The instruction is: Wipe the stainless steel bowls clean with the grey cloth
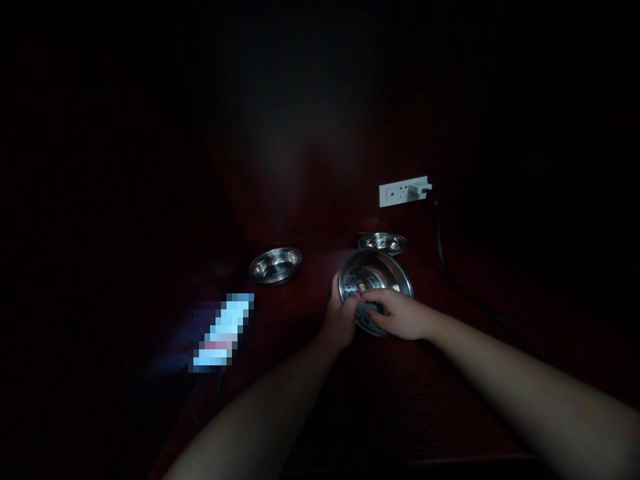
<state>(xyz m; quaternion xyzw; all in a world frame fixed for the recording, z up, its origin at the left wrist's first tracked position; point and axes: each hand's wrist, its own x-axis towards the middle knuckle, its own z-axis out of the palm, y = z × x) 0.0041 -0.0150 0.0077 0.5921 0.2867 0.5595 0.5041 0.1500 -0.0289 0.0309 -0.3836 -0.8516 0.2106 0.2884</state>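
Note:
A shiny steel bowl (395,268) is tilted toward me, its inside showing and a small red-and-yellow label on its bottom. My left hand (342,319) is closed on the bowl's left rim, thumb over the edge and fingers behind the wall. My right hand (400,313) is closed on a grey-green cloth (369,315), which it presses against the bowl's near inside wall. Part of the cloth is hidden under the fingers.
Another steel bowl (277,265) rests to the left on the dark red table (400,400), and a shallow steel dish (384,243) lies behind the held bowl. A lit, pixelated screen (225,333) is at left. A white wall socket (403,191) holds a plug with a dark cable (439,237).

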